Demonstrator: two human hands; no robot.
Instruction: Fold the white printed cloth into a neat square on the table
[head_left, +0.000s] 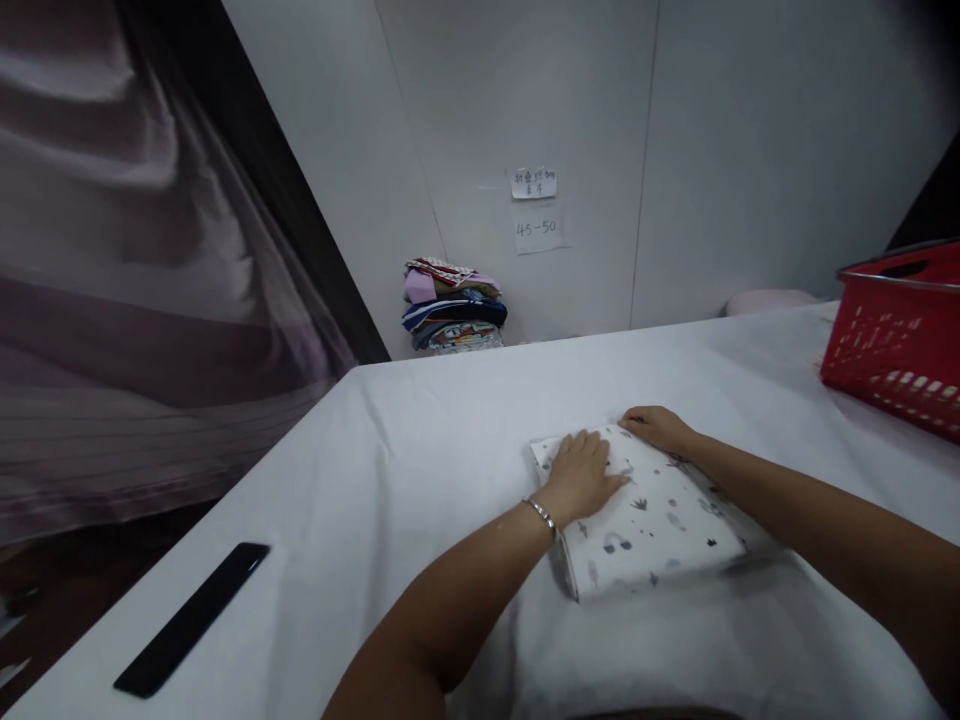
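A folded white cloth (652,520) with small grey printed figures lies on the white-covered table. My left hand (581,475), with a silver bracelet at its wrist, rests flat on the cloth's far left part, fingers spread. At the far edge of the cloth, my right hand (660,428) has its fingers closed on the fabric near the corner. The right forearm crosses over the cloth's right side and hides part of it.
A long black flat object (193,620) lies at the table's left. On the right stands a red plastic basket (900,330). Folded clothes (454,305) are stacked beyond the far edge, below paper signs (536,210) on the wall. A pinkish curtain (135,280) hangs at left.
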